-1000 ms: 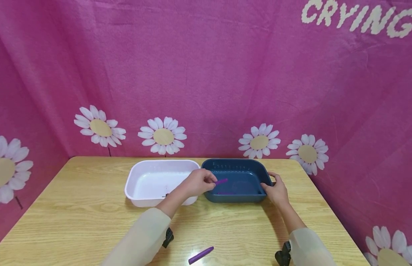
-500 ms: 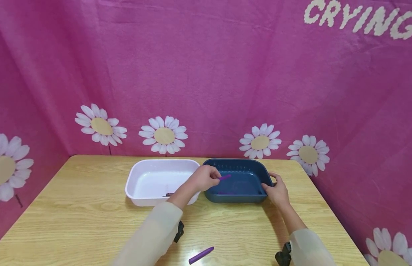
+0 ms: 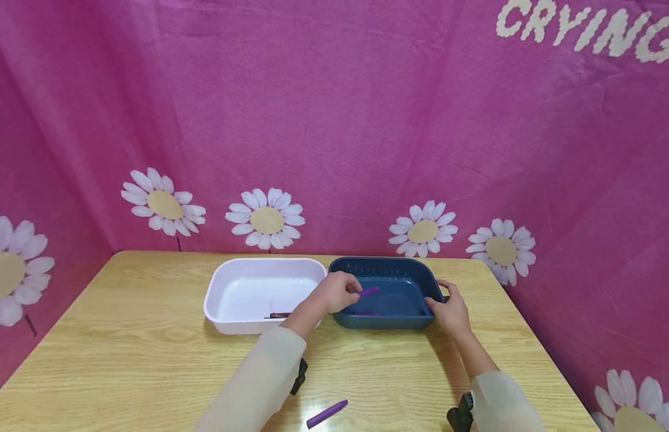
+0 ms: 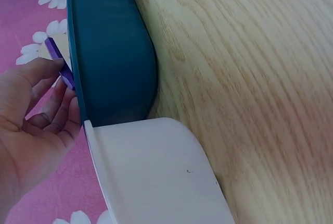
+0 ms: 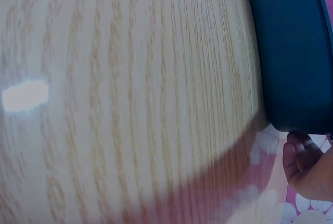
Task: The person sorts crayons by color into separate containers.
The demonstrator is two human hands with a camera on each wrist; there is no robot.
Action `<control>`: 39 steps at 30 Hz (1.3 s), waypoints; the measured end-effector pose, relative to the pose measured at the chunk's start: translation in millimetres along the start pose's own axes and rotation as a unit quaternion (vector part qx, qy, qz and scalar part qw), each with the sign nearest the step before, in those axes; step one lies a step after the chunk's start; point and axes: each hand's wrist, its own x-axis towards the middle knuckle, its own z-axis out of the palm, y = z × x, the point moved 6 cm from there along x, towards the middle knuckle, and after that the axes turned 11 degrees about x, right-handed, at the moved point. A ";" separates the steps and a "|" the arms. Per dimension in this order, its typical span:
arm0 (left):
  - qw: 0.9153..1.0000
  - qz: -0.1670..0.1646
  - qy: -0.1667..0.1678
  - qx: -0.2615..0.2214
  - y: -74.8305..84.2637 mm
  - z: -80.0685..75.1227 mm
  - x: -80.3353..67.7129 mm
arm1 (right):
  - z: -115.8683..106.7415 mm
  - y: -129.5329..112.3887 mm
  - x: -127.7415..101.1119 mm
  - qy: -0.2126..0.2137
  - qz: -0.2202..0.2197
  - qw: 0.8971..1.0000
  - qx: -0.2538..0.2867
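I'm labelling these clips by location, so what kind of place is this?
Probably a staged recording booth rather than a home: a pink daisy-print cloth backdrop encloses a wooden table that holds just a white bin, a blue bin and purple crayons.

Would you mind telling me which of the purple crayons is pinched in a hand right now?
The purple crayon over the blue tub, pinched by the left hand; the other crayon lies untouched on the table's near edge.
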 end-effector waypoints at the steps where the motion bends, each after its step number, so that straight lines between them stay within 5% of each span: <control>1: 1.000 0.001 0.004 -0.002 -0.1 0.1 0.3 | -0.1 -0.1 0.2 0.000 0.000 1.000 0.000; 24: 0.995 -0.007 0.028 -0.091 -7.4 10.3 3.2 | 0.1 -0.5 -0.6 -0.004 0.004 1.000 0.000; 39: 0.988 -0.003 0.035 -0.153 -8.2 6.3 -7.9 | -0.2 -1.0 -2.1 -0.003 0.006 1.000 0.003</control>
